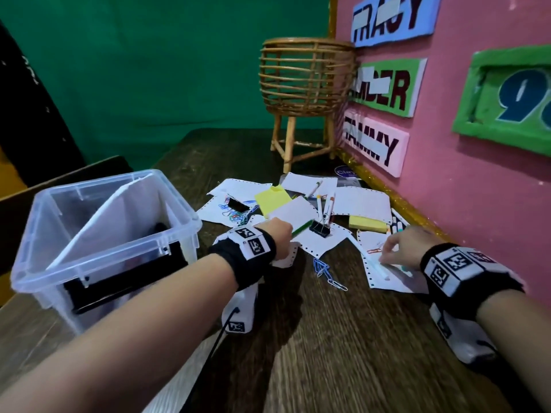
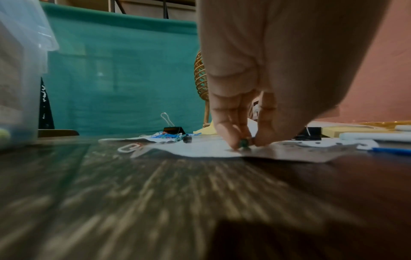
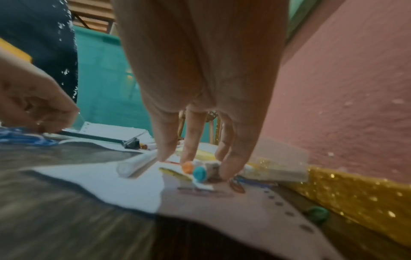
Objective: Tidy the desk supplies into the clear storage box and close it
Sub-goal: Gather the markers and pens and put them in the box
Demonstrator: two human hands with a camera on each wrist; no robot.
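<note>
The clear storage box point(image 1: 179, 201) stands open at the left with a sheet of paper and something black inside. My left hand point(image 1: 289, 234) reaches into the paper pile beside it and pinches the end of a green pencil point(image 1: 303, 226) between thumb and fingertips point(image 2: 227, 139) on a white sheet. My right hand point(image 1: 384, 259) hovers low over a drawn-on sheet point(image 1: 396, 278) by the pink wall. Its nearly straight fingers point(image 3: 233, 163) touch markers with an orange cap point(image 3: 188, 167) and a teal cap point(image 3: 199, 173). A white pen point(image 3: 135, 163) lies just to their left.
Loose sheets, yellow sticky pads point(image 1: 368, 223), black binder clips point(image 1: 320, 228), more markers point(image 1: 323, 204) and coloured paper clips point(image 1: 323, 268) litter the dark wooden desk point(image 1: 328, 338). A wicker basket stand point(image 1: 304, 84) is at the back. The pink wall point(image 1: 477, 180) with a gold glitter strip borders the right.
</note>
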